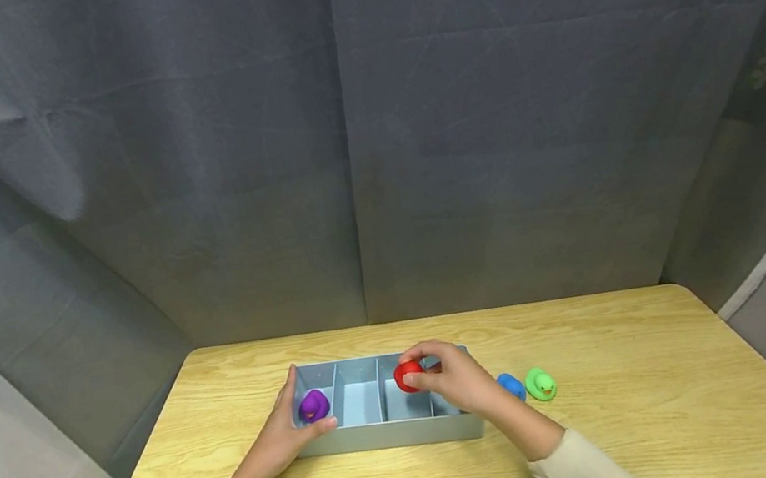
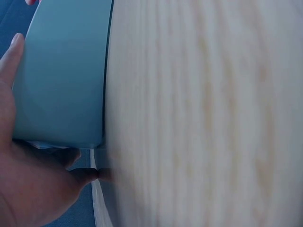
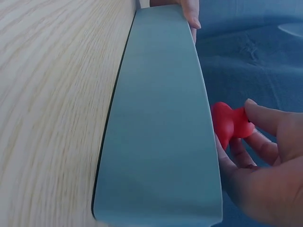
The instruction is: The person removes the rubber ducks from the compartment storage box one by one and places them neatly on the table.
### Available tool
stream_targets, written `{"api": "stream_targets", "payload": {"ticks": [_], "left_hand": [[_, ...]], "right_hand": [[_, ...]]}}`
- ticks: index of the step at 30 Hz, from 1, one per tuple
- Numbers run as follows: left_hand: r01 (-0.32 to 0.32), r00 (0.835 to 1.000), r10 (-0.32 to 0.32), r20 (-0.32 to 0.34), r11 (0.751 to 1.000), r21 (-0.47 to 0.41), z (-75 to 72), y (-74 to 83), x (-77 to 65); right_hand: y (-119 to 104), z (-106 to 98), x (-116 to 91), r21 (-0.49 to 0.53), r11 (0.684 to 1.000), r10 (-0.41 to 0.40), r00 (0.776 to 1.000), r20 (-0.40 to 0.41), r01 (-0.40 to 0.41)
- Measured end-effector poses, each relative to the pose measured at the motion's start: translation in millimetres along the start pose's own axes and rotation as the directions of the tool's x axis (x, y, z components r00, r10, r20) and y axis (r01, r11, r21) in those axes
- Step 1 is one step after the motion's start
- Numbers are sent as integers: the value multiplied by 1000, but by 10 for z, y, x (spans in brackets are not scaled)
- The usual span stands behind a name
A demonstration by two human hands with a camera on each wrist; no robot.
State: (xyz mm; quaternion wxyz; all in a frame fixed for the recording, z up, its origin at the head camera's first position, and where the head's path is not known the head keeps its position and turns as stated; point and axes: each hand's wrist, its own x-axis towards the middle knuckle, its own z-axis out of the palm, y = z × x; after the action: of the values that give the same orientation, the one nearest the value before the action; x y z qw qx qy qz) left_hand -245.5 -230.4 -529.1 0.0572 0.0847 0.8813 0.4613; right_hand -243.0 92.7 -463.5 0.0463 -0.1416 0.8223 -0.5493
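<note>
A grey-blue divided box stands on the table. My left hand holds its left end, thumb at the front wall and fingers round the end. In the leftmost compartment sits a purple rubber duck. My right hand pinches a red rubber duck between thumb and fingers, over the third compartment from the left. From the right wrist, the red duck shows just beyond the box's top edge. The right hand partly hides the rightmost compartment.
To the right of the box, a blue duck lies partly behind my right forearm, with a green duck beside it. The wooden table ends at a dark grey curtain at the back.
</note>
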Motion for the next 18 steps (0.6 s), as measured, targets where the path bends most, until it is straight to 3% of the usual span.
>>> {"api": "stream_targets", "payload": {"ticks": [18], "left_hand": [[5, 1000, -5, 1, 1000, 8, -3, 5, 12]], "right_hand": [[74, -209, -143, -75, 997, -35, 988, -148, 24]]}}
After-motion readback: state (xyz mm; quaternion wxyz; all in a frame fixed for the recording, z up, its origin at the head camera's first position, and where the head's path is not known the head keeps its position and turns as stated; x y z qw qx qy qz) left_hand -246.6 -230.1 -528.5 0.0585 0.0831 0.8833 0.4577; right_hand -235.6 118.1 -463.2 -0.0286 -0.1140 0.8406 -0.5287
